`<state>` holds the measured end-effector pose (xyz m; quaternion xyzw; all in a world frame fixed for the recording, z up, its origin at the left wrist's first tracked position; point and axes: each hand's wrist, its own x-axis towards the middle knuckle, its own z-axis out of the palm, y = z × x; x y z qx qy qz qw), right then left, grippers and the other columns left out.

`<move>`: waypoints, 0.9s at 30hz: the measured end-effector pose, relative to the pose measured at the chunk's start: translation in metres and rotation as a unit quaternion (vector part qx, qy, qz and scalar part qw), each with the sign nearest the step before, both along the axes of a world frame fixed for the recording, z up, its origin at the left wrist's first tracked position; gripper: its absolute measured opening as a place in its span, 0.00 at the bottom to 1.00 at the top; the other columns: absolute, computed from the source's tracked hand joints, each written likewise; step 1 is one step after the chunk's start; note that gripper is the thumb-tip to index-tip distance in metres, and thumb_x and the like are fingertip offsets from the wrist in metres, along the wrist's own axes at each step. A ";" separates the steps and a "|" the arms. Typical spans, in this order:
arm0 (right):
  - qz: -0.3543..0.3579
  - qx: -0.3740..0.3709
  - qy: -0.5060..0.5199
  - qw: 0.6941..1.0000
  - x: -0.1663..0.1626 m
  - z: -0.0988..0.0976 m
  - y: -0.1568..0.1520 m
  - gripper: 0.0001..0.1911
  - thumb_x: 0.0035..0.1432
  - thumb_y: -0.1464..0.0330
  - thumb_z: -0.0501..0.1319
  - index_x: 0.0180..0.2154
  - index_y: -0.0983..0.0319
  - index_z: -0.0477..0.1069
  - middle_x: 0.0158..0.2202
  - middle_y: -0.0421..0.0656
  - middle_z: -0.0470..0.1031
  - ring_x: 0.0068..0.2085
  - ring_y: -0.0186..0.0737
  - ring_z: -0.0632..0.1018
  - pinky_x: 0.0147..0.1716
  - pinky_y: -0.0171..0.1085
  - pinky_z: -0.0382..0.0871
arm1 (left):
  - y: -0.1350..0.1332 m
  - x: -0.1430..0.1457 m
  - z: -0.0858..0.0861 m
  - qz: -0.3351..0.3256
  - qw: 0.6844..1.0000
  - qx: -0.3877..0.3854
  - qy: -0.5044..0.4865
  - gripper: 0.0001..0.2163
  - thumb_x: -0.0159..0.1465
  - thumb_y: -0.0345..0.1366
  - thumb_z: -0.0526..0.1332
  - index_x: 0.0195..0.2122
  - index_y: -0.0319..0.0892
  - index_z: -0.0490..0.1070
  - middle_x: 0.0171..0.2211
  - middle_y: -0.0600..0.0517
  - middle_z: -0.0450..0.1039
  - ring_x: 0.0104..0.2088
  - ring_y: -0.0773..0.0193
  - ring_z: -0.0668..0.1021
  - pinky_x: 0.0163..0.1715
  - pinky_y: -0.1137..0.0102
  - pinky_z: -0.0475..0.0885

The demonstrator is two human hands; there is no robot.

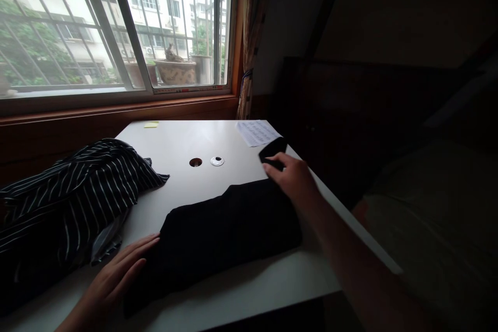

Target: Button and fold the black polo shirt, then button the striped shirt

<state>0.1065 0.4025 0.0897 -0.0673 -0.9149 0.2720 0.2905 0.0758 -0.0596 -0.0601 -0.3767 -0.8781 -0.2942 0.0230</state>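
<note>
A black garment [233, 223], folded into a long flat shape, lies across the white table [175, 176]; its exact kind is too dark to make out. My left hand [122, 267] rests with fingers stretched out against its left end. Near its upper right corner, my right hand [291, 174] pinches a black flap of cloth [274, 149] between thumb and fingers, raised off the tabletop. The flap seems to belong to the garment, though the join is hidden behind my hand.
A crumpled black-and-white striped garment [81, 181] covers the table's left side. Beyond lie a printed paper sheet [254, 133], a yellow note [151, 124], a cable hole [195, 162] and its round cover [217, 161]. A barred window [116, 26] stands behind. Someone's clothed body [431, 207] is at right.
</note>
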 end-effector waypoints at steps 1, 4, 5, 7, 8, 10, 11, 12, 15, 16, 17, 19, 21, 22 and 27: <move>0.058 0.027 0.000 0.998 0.000 0.001 -0.037 0.12 0.61 0.58 0.62 0.42 0.56 0.75 0.38 0.42 0.80 0.39 0.47 0.80 0.40 0.44 0.72 | -0.001 0.000 -0.001 0.001 1.000 -0.004 0.000 0.20 0.71 0.41 0.52 0.64 0.57 0.64 0.64 0.57 0.65 0.60 0.56 0.72 0.59 0.62 0.69; 0.236 0.085 -0.034 0.967 0.017 -0.015 -0.131 0.14 0.67 0.57 0.55 0.45 0.58 0.73 0.41 0.44 0.79 0.41 0.44 0.79 0.41 0.42 0.71 | -0.003 0.000 -0.005 0.013 1.000 -0.009 0.002 0.20 0.71 0.41 0.52 0.63 0.56 0.65 0.64 0.57 0.65 0.61 0.57 0.72 0.60 0.62 0.68; 0.292 0.106 -0.060 0.949 0.026 -0.024 -0.153 0.17 0.67 0.54 0.55 0.44 0.59 0.72 0.40 0.45 0.79 0.40 0.44 0.78 0.38 0.40 0.71 | -0.004 0.000 -0.007 0.016 1.000 -0.004 0.004 0.19 0.71 0.41 0.52 0.62 0.55 0.66 0.64 0.56 0.66 0.61 0.57 0.72 0.60 0.63 0.67; 0.405 0.141 -0.101 0.898 0.043 -0.043 -0.179 0.24 0.64 0.46 0.53 0.41 0.60 0.71 0.37 0.44 0.79 0.38 0.44 0.78 0.34 0.38 0.69 | -0.007 -0.001 -0.011 0.019 1.000 0.013 0.015 0.18 0.71 0.41 0.52 0.59 0.54 0.70 0.61 0.56 0.69 0.59 0.59 0.74 0.60 0.66 0.68; 0.432 0.143 -0.119 0.883 0.050 -0.052 -0.184 0.26 0.63 0.44 0.53 0.41 0.59 0.71 0.37 0.43 0.79 0.37 0.43 0.78 0.33 0.37 0.69 | -0.007 -0.002 -0.013 0.022 0.999 0.019 0.020 0.17 0.71 0.41 0.52 0.58 0.53 0.71 0.60 0.56 0.71 0.58 0.59 0.75 0.59 0.66 0.69; 0.430 0.137 -0.147 0.880 0.057 -0.064 -0.175 0.26 0.64 0.44 0.52 0.41 0.58 0.71 0.37 0.41 0.78 0.37 0.41 0.77 0.33 0.36 0.68 | -0.008 -0.003 -0.014 0.028 0.999 0.020 0.022 0.17 0.71 0.42 0.51 0.56 0.52 0.73 0.59 0.56 0.72 0.58 0.59 0.75 0.59 0.67 0.69; 0.407 0.133 -0.154 0.890 0.057 -0.069 -0.164 0.23 0.66 0.46 0.52 0.42 0.58 0.71 0.38 0.41 0.78 0.38 0.41 0.77 0.35 0.37 0.69 | -0.008 -0.004 -0.013 0.031 0.999 0.016 0.019 0.17 0.71 0.42 0.51 0.56 0.52 0.73 0.59 0.55 0.72 0.58 0.59 0.75 0.59 0.66 0.70; 0.373 0.130 -0.156 0.905 0.056 -0.073 -0.149 0.20 0.67 0.51 0.52 0.44 0.58 0.71 0.39 0.42 0.77 0.39 0.41 0.77 0.37 0.37 0.70 | -0.007 -0.004 -0.012 0.036 0.999 0.012 0.016 0.17 0.71 0.42 0.51 0.56 0.51 0.73 0.59 0.55 0.72 0.58 0.59 0.75 0.59 0.66 0.70; 0.214 0.130 -0.138 0.958 0.050 -0.088 -0.095 0.15 0.67 0.61 0.55 0.53 0.57 0.69 0.48 0.46 0.74 0.46 0.46 0.75 0.44 0.44 0.72 | -0.003 -0.002 -0.007 0.060 0.998 0.022 0.012 0.17 0.71 0.44 0.52 0.57 0.51 0.72 0.57 0.54 0.73 0.57 0.58 0.76 0.57 0.65 0.73; 0.153 0.138 -0.130 0.970 0.049 -0.093 -0.077 0.17 0.66 0.62 0.57 0.55 0.56 0.67 0.50 0.48 0.72 0.47 0.49 0.74 0.45 0.47 0.72 | -0.001 -0.001 -0.005 0.070 0.997 0.029 0.007 0.17 0.70 0.45 0.52 0.56 0.51 0.72 0.57 0.54 0.74 0.56 0.58 0.77 0.56 0.65 0.74; 0.099 0.146 -0.128 0.976 0.049 -0.100 -0.061 0.19 0.65 0.62 0.58 0.56 0.56 0.66 0.51 0.50 0.71 0.48 0.52 0.73 0.45 0.50 0.72 | 0.000 0.000 -0.004 0.082 0.996 0.034 -0.005 0.17 0.70 0.46 0.53 0.56 0.51 0.72 0.56 0.54 0.75 0.55 0.58 0.77 0.54 0.65 0.75; 0.044 0.137 -0.143 0.979 0.052 -0.112 -0.036 0.23 0.64 0.63 0.58 0.60 0.56 0.63 0.51 0.52 0.69 0.48 0.53 0.73 0.46 0.53 0.72 | 0.003 0.002 -0.002 0.108 0.993 0.042 -0.038 0.16 0.70 0.47 0.53 0.54 0.52 0.72 0.53 0.55 0.77 0.52 0.58 0.79 0.50 0.67 0.78; 0.062 0.082 -0.173 0.980 0.058 -0.122 -0.023 0.27 0.64 0.64 0.59 0.63 0.54 0.58 0.53 0.50 0.69 0.47 0.51 0.74 0.47 0.51 0.73 | 0.004 0.003 -0.001 0.135 0.987 0.047 -0.072 0.16 0.69 0.49 0.53 0.53 0.52 0.71 0.50 0.55 0.79 0.50 0.58 0.81 0.46 0.69 0.79; 0.084 0.043 -0.186 0.978 0.060 -0.126 -0.020 0.31 0.63 0.65 0.60 0.65 0.53 0.55 0.54 0.49 0.68 0.46 0.48 0.75 0.46 0.49 0.74 | 0.004 0.004 -0.002 0.146 0.985 0.050 -0.082 0.16 0.69 0.49 0.54 0.53 0.52 0.70 0.50 0.54 0.79 0.49 0.58 0.81 0.45 0.69 0.79; 0.129 -0.106 -0.203 0.965 0.058 -0.134 -0.014 0.39 0.58 0.71 0.61 0.67 0.48 0.50 0.55 0.44 0.68 0.33 0.35 0.73 0.38 0.41 0.75 | 0.009 0.004 -0.012 0.164 0.982 0.064 -0.065 0.21 0.69 0.50 0.53 0.61 0.53 0.61 0.53 0.52 0.77 0.53 0.54 0.79 0.50 0.61 0.77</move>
